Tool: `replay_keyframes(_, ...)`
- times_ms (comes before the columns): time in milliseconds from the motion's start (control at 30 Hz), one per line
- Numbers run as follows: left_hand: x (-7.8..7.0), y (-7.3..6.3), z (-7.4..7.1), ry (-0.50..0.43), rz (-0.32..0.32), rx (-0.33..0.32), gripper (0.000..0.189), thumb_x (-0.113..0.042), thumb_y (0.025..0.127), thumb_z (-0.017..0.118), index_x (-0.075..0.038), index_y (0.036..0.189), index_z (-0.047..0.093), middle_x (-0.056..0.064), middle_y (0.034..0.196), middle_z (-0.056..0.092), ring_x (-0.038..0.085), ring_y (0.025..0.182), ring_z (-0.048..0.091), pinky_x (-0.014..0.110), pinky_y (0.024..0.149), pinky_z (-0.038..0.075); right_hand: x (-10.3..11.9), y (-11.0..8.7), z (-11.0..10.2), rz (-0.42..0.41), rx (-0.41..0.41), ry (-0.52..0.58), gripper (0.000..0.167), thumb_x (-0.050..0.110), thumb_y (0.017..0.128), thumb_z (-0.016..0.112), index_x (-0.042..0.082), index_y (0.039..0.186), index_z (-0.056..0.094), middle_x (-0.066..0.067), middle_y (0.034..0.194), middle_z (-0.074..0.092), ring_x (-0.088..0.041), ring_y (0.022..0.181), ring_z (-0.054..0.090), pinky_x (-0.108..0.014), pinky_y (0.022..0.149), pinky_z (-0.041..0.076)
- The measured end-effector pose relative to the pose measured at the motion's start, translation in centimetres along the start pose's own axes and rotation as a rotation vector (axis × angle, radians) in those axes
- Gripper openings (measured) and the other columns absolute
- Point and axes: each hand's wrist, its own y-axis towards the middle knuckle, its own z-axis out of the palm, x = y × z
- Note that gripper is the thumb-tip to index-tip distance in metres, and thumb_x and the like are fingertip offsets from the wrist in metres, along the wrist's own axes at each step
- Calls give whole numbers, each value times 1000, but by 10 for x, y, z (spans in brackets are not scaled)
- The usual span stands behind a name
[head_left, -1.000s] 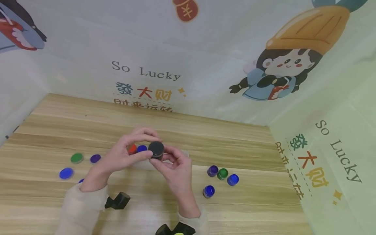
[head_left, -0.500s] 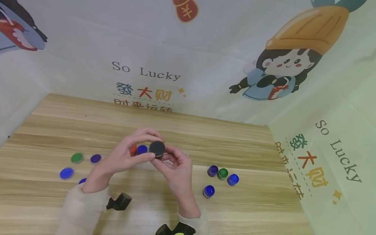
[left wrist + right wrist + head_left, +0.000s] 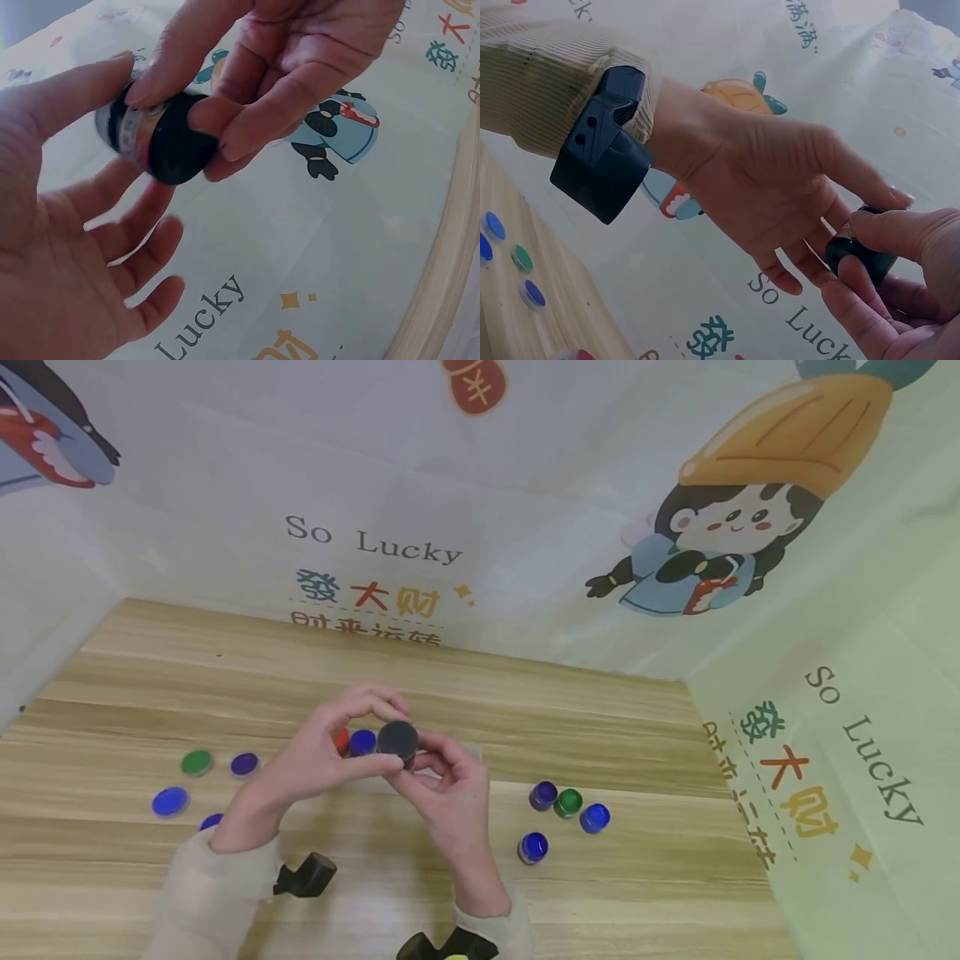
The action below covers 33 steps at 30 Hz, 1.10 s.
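Both hands hold one small paint jar (image 3: 397, 739) with a black top, raised in front of the body. My left hand (image 3: 318, 756) pinches the top between thumb and fingers. From the other side, my right hand (image 3: 453, 793) grips the lower part with thumb and curled fingers. In the left wrist view, a pale label shows around the dark jar (image 3: 180, 146); the left hand's other fingers are spread loosely. The right wrist view shows the jar (image 3: 870, 259) partly covered by fingers. Behind the left hand are a red jar (image 3: 342, 742) and a blue jar (image 3: 363, 742).
Uncapped purple (image 3: 543, 796), green (image 3: 568, 803) and blue jars (image 3: 595, 818) stand at right, another blue jar (image 3: 533, 848) nearer. At left lie green (image 3: 197, 763), purple (image 3: 243, 765) and blue lids (image 3: 170, 802). A pale tray (image 3: 474, 750) shows behind the hands. Printed cloth (image 3: 525, 527) surrounds the table.
The left thumb has slid a little to the right across the edge of the black top. The jar has shifted only slightly, and the right hand stays nearly still.
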Motion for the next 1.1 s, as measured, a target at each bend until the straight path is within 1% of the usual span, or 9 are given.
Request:
replay_keyframes(100,-1,-1,1,30,-64,-17,37,0,71,78,-9,101,58,1,113,52,16,111,44,49,95,27,0,0,1,-25,10,9,33,-7,77,71,-17,106,57,-29,95,58,-6,74,59,-25,68,53)
replay_keyframes(233,-1,0,0,19,5,29,36,2,78,69,2,113,56,6,118,53,18,112,43,42,96,30,0,0,1,-23,6,-15,33,-8,77,71,-16,106,58,-29,96,58,-6,74,59,-25,68,53)
replay_keyframes(333,-2,0,-2,-6,33,30,30,5,81,65,0,110,61,7,116,55,19,111,45,42,93,32,1,0,1,6,-4,-28,33,-9,76,71,-15,106,59,-25,97,60,-7,75,59,-25,68,53)
replay_keyframes(433,-3,0,-2,10,-22,-4,28,3,76,73,-8,100,62,2,111,55,18,110,45,49,94,29,1,0,2,5,4,-21,32,-9,77,70,-15,106,59,-25,97,59,-7,74,59,-26,68,54)
replay_keyframes(533,-2,-1,-1,15,-73,-7,39,-1,70,79,-9,101,57,0,112,53,17,111,43,52,96,25,1,-1,1,-21,21,-15,33,-8,77,71,-16,106,58,-29,97,57,-6,75,59,-26,68,54)
replay_keyframes(667,0,-1,-3,8,-11,39,41,0,73,75,-2,111,57,5,116,53,19,112,43,43,97,29,0,-1,1,-29,24,-20,34,-8,77,71,-16,107,58,-30,97,57,-6,75,59,-27,68,54)
replay_keyframes(767,0,0,-4,5,25,50,34,4,76,71,-2,109,62,9,115,54,20,111,44,39,94,31,1,-1,1,-12,19,-33,32,-10,77,69,-14,107,59,-27,97,58,-6,75,60,-27,68,54)
replay_keyframes(967,-3,0,-1,-1,-30,1,35,8,70,75,-8,98,63,5,111,55,18,110,44,51,92,28,2,-1,1,-11,24,-21,32,-12,77,68,-15,107,58,-27,97,58,-6,75,60,-29,68,54)
replay_keyframes(1100,-2,-2,3,2,-65,-40,35,7,68,77,-10,94,61,3,109,54,18,110,43,52,93,26,-1,-2,0,-23,34,-20,31,-13,76,67,-15,106,58,-29,99,57,-6,75,59,-28,68,54)
